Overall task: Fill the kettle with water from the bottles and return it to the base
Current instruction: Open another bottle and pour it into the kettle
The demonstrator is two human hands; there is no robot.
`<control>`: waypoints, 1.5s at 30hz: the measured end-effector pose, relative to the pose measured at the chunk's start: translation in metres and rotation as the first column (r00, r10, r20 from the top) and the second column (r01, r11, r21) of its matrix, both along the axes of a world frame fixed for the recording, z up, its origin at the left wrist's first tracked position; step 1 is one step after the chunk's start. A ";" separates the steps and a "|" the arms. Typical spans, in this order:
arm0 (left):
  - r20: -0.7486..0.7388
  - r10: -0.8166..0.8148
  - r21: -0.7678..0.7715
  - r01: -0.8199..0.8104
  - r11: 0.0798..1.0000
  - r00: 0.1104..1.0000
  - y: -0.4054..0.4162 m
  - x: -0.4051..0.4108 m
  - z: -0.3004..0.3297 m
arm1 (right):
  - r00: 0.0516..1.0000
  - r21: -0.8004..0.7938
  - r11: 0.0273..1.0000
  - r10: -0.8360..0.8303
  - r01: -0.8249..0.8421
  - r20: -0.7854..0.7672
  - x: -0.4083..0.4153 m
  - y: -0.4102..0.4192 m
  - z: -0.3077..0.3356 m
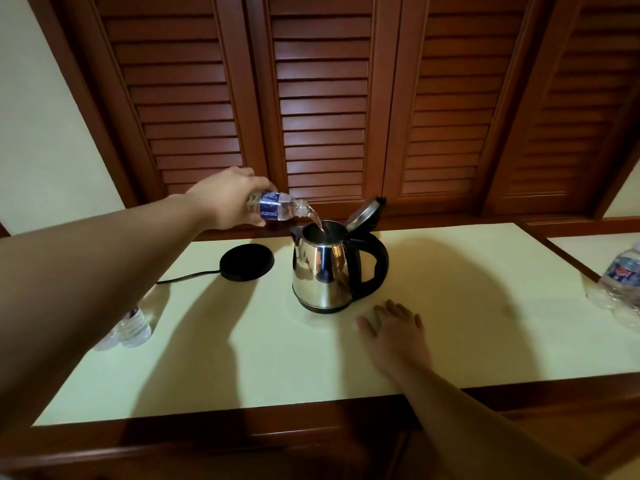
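Fig.: Water poured from a bottle into the open kettle.

L hand grips a small water bottle, tilted neck-down over the steel kettle; a stream runs into its mouth. Kettle lid is hinged up; kettle stands on the tabletop, off its black base, which lies just to its left w/ cord attached. R hand lies flat & empty on the table near the kettle. Other bottles: one at left edge, one at far right.

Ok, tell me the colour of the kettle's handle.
Black, on a shiny steel kettle; the handle shows clearly in the head view.
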State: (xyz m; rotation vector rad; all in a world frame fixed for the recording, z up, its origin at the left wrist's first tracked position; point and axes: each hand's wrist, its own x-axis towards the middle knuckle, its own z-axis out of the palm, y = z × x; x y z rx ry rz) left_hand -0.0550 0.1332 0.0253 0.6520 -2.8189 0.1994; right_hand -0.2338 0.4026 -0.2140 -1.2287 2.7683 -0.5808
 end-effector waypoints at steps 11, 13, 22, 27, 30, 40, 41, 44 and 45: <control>0.073 0.014 -0.052 -0.010 0.999 0.997 0.002 -0.002 0.008 | 1.000 0.004 1.000 -0.001 0.001 -0.017 0.002 -0.001 0.003; 0.077 0.016 -0.052 -0.012 0.999 0.997 0.003 -0.002 0.008 | 1.000 0.003 1.000 -0.003 0.003 -0.018 0.002 -0.001 0.002; 0.127 -0.005 -0.102 0.018 0.995 0.992 0.012 -0.010 0.020 | 1.000 -0.020 1.000 -0.006 0.006 0.008 0.003 0.001 0.005; 0.164 -0.036 -0.063 0.047 0.997 0.986 0.015 -0.019 0.027 | 1.000 -0.027 1.000 -0.004 0.005 0.020 0.003 0.002 0.006; 0.169 -0.070 -0.048 0.079 0.996 0.983 0.013 -0.026 0.030 | 1.000 -0.023 1.000 0.000 0.000 0.023 0.004 0.002 0.008; 0.280 -0.137 -0.149 0.184 0.972 0.950 0.016 -0.050 0.038 | 1.000 -0.043 0.999 -0.008 0.008 0.004 0.004 0.001 0.008; 0.289 -0.137 -0.158 0.188 0.969 0.947 0.017 -0.052 0.040 | 1.000 -0.043 0.999 -0.007 0.007 -0.001 0.004 0.001 0.009; 0.306 -0.133 -0.178 0.194 0.965 0.943 0.020 -0.056 0.043 | 1.000 -0.050 0.999 -0.002 0.001 -0.016 0.004 0.001 0.009; 0.312 -0.133 -0.184 0.197 0.963 0.941 0.020 -0.057 0.043 | 1.000 -0.056 0.998 -0.001 0.000 -0.022 0.004 0.001 0.009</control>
